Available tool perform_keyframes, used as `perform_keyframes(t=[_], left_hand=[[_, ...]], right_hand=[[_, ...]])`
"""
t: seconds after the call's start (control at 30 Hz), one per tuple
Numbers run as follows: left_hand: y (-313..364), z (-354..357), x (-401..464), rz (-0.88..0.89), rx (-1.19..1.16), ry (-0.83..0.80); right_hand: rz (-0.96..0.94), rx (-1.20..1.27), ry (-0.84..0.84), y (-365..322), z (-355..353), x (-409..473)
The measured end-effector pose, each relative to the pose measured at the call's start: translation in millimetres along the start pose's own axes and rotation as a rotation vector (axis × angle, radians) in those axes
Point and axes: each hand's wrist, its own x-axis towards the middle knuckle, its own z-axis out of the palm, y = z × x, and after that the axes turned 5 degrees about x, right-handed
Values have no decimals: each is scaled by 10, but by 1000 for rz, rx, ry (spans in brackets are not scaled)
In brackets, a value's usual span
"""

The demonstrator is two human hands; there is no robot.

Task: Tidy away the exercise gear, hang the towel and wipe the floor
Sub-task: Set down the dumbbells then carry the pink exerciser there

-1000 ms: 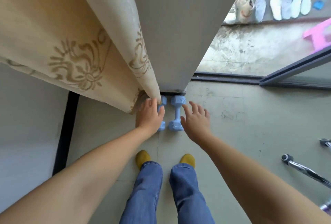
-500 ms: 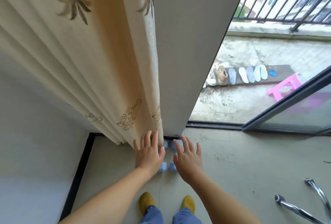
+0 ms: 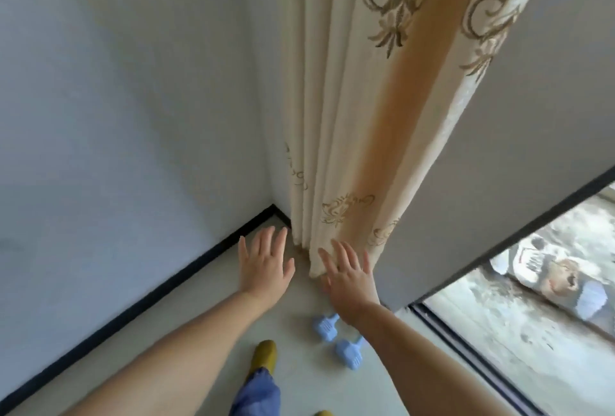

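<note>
Two light blue dumbbells point(image 3: 336, 339) lie side by side on the grey floor, close to the foot of the wall, partly hidden under my right forearm. My left hand point(image 3: 266, 265) hovers with fingers spread and straight, holding nothing, left of the curtain's hem. My right hand point(image 3: 349, 279) is also spread flat and empty, in front of the lower edge of the cream curtain point(image 3: 362, 136), above and beyond the dumbbells.
A white wall with a black skirting board point(image 3: 159, 289) runs along the left to the corner. A grey wall panel point(image 3: 499, 166) stands at the right, with the sliding door track point(image 3: 466, 352) and balcony with shoes point(image 3: 559, 279) beyond. My yellow slipper point(image 3: 264, 354) is below.
My hands have lifted away from the dumbbells, which stay on the floor. The view has swung left towards the corner, so the dumbbells now lie nearer than my hands.
</note>
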Motion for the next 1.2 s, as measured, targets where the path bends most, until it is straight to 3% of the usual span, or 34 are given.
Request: perform_keyframes(t=[0.2, 0.37, 0.53, 0.97, 1.2], left_hand=[[-252, 40, -1048, -321, -76, -68], [-670, 50, -2059, -673, -115, -58], [-1066, 14, -3247, -976, -115, 3], [-1384, 147, -7317, -1599, -190, -118], [-1425, 189, -8719, -1894, -312, -75]], right_hand=[[-333, -56, -84, -547, 7, -120], [-745, -96, -164, -1522, -1, -414], [-1035, -109, -192, -2583, -6, -1003], [-1545, -153, -338, -5021, 527, -4089], [-1820, -201, -365, -5886, 654, -5293]])
